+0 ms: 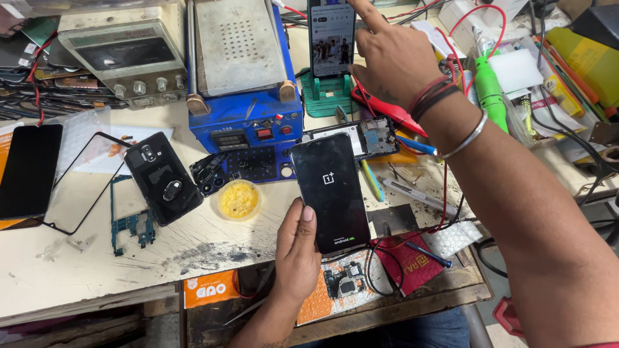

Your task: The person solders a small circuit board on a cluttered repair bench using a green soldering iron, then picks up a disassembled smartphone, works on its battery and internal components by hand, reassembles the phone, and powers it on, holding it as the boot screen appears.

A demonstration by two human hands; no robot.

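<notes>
With the left hand (298, 248) gripping only the black smartphone's (330, 191) lower edge while the right hand (387, 55), holding nothing, fingered the propped phone (331, 37) behind it, the smartphone risked slipping onto the cluttered table (77, 270).

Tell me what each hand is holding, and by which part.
The left hand holds a black phone by its lower edge. The right hand holds nothing; its finger touches the propped phone.

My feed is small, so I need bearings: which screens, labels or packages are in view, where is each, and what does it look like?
Black phone in the left hand: dark screen, small white logo.
Upright phone on a green stand, touched by the right hand: lit screen showing a picture.
Black screen panel, flat at the table's left edge.
Orange label on the table front.
Red packet, bottom right.
</notes>
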